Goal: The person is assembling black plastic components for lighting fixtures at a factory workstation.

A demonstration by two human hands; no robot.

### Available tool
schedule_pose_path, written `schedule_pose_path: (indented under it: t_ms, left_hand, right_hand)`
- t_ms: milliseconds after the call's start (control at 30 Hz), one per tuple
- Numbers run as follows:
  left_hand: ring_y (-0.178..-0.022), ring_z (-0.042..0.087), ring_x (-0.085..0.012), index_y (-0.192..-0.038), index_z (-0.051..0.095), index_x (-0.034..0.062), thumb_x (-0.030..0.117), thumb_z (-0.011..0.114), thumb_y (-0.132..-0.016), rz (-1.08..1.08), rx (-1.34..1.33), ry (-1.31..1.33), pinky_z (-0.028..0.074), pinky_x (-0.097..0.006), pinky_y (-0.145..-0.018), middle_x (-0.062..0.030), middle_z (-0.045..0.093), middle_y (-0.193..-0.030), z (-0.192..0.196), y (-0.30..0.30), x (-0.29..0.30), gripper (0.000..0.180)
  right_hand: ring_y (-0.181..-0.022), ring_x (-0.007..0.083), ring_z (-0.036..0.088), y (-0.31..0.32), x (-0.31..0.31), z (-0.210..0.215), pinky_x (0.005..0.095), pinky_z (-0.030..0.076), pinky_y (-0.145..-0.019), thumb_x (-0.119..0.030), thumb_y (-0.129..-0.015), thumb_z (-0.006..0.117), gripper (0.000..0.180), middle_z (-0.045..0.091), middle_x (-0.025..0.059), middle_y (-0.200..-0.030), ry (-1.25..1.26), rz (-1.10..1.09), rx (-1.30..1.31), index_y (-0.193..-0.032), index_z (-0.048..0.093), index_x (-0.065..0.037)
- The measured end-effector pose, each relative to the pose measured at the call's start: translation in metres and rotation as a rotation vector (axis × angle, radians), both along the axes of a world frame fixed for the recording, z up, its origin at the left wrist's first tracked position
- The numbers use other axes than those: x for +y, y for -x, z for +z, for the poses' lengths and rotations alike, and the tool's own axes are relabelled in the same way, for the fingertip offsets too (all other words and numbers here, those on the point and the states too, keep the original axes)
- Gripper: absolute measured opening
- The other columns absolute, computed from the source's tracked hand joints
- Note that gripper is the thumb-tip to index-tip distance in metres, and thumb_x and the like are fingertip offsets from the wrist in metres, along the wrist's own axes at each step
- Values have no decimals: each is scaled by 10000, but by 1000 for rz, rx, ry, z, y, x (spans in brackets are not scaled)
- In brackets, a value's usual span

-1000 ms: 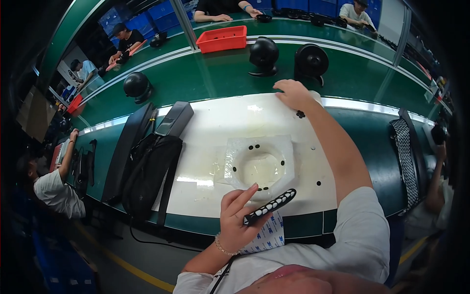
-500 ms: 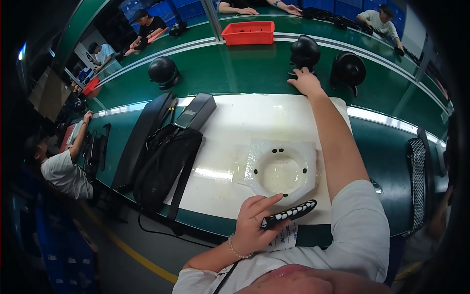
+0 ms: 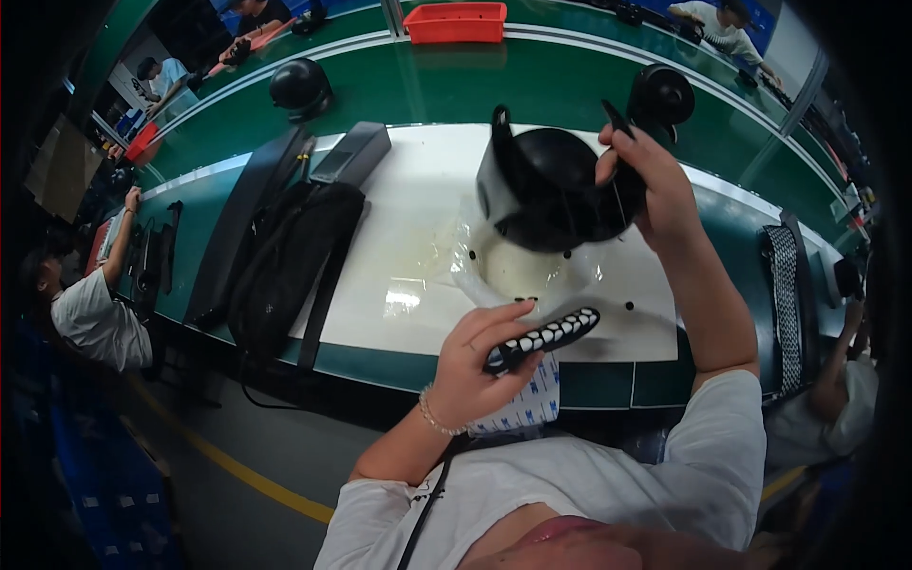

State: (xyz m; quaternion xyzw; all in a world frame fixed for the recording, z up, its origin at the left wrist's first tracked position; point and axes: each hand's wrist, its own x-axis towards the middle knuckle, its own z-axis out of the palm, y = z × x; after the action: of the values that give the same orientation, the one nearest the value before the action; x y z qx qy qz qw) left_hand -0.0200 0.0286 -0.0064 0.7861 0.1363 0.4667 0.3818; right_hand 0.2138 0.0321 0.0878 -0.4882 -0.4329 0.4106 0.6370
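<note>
My right hand (image 3: 657,185) is closed on a black, rounded shell (image 3: 560,185) with upright tabs, holding it tilted above the white sheet. The shell partly covers a translucent white ring-shaped holder (image 3: 464,277) dotted with small black pads. Just in front of that holder, my left hand (image 3: 467,366) grips a short black strip (image 3: 543,340) bearing a row of white oval pads. Below the strip hangs a backing sheet with blue print (image 3: 530,399).
Two more black rounded shells stand on the green bench, one at far left (image 3: 300,87) and one at far right (image 3: 659,95). Left of the white sheet (image 3: 380,256) lie a black bag (image 3: 299,247) and a grey box (image 3: 353,152). A red bin (image 3: 454,23) sits at the back.
My right hand has taken hold of the shell at the back and brought it nearer, over the holder. My left hand still holds the strip. The whole view has shifted.
</note>
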Motion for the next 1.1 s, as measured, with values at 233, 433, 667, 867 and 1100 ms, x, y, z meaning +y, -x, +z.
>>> schedule_pose_path:
  t_ms: [233, 433, 667, 867, 1100]
  left_hand:
    - [-926, 589, -244, -961, 577, 3, -27, 672, -671, -91, -111, 150, 462, -299, -793, -165, 590, -1031, -2, 3, -3, 307]
    - [-940, 577, -229, -972, 571, -13, -26, 664, -680, -84, -130, 244, 445, -299, -817, -154, 585, -1028, -8, 4, -4, 307]
    - [-837, 578, -146, -946, 576, -25, -19, 660, -721, -46, -219, 523, 450, -247, -745, -108, 606, -934, -4, -2, -13, 241]
    - [-582, 491, -53, -776, 594, -16, 28, 698, -730, -39, -169, 563, 386, -185, -522, -9, 574, -648, -11, 2, -13, 121]
    - [-563, 500, -88, -744, 579, -15, 21, 699, -721, 2, -100, 410, 389, -209, -515, -39, 569, -649, -11, 4, -8, 128]
  right_hand:
    - [-511, 32, 455, 31, -30, -15, 151, 312, -401, -317, -925, 409, 317, 572, -9, -722, 199, 91, -116, -1077, 457, -42]
    - [-843, 129, 481, 18, -70, -75, 236, 409, -680, -367, -777, 651, 575, 476, 64, -991, 69, 147, -118, -1168, 352, -70]
    - [-778, 173, 538, 33, -85, -75, 265, 436, -662, -27, -691, 714, 355, 540, 73, -911, -348, 122, -730, -980, 512, -66]
    - [-706, 168, 572, 34, -91, -68, 277, 457, -658, -57, -729, 689, 223, 591, 70, -801, -147, 156, -633, -911, 560, -51]
    - [-748, 211, 591, 33, -89, -57, 301, 470, -684, -123, -751, 676, 232, 619, 80, -892, -150, 110, -757, -958, 592, -57]
